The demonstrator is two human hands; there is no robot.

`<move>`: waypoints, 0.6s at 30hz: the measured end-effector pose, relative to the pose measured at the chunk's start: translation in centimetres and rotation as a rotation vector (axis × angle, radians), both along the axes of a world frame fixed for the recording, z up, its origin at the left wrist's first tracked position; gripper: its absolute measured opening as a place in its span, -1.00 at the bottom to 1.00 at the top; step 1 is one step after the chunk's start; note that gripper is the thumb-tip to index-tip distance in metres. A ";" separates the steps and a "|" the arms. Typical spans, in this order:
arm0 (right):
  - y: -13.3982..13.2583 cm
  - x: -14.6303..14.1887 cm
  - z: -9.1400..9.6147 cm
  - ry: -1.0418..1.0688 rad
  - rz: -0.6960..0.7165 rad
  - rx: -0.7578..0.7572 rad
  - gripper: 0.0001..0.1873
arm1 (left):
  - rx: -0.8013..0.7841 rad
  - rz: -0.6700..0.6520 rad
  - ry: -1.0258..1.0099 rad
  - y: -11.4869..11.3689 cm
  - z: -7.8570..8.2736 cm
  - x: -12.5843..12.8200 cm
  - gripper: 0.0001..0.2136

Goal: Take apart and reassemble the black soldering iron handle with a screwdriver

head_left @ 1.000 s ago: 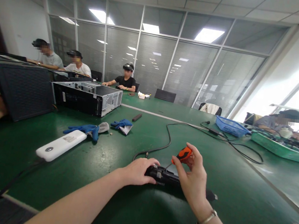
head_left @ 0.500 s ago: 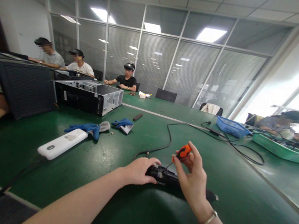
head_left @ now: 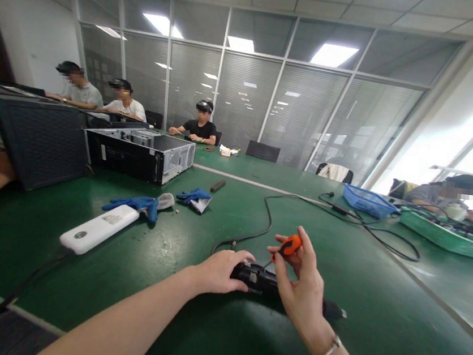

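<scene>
Near, mid-table: L hand (head_left: 219,271) wraps L end of blk tool (head_left: 265,281) lying on green table (head_left: 227,336). R hand (head_left: 304,290) holds orange/blk screwdriver (head_left: 289,247) btwn thumb & fingers, shaft angled down to tool's top; can't tell if tip's seated. Cord (head_left: 269,218) runs from by L hand to far R. White box (head_left: 98,230) L, gloves (head_left: 147,208) just past it. Farther: green basket (head_left: 447,240), blue basket (head_left: 366,201) R, PC case (head_left: 125,156) L. Person (head_left: 202,131) at far side.

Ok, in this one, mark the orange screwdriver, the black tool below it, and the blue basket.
Orange screwdriver (head_left: 289,245), head view: on its handle.
Black tool (head_left: 266,284), head view: on its body.
Blue basket (head_left: 362,204), head view: on its near wall.
</scene>
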State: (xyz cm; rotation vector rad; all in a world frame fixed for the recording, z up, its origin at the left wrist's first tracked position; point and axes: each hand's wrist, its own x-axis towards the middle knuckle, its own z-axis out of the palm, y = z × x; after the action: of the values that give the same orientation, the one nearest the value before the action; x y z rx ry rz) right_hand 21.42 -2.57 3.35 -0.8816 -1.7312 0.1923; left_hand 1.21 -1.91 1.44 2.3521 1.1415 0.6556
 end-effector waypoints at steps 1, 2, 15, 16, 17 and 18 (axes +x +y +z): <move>0.0 0.0 0.0 -0.011 0.000 0.011 -0.31 | -0.005 -0.001 0.002 0.0 0.0 0.0 -0.44; 0.1 0.1 0.1 -0.031 -0.024 0.032 -0.32 | -0.009 -0.002 0.004 0.0 0.0 0.0 -0.44; -1.9 -1.8 -0.8 0.046 0.209 0.257 -0.50 | -0.003 -0.019 -0.059 0.5 -0.6 -0.3 -0.33; -1.8 -1.9 -1.2 -0.029 0.217 0.266 -0.52 | 0.008 -0.027 -0.065 0.5 -0.7 -0.4 -0.34; -1.7 -1.9 -1.6 -0.088 0.216 0.283 -0.53 | 0.021 -0.032 -0.068 0.5 -0.8 -0.4 -0.35; -1.6 -2.0 -1.9 -0.134 0.207 0.303 -0.52 | 0.036 -0.035 -0.071 0.6 -0.9 -0.4 -0.36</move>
State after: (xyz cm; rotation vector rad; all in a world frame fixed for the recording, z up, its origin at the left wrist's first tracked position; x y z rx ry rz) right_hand 19.46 -4.19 1.41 -0.5032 -1.9149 0.0057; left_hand 0.85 -1.34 0.53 2.3534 1.0645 0.7467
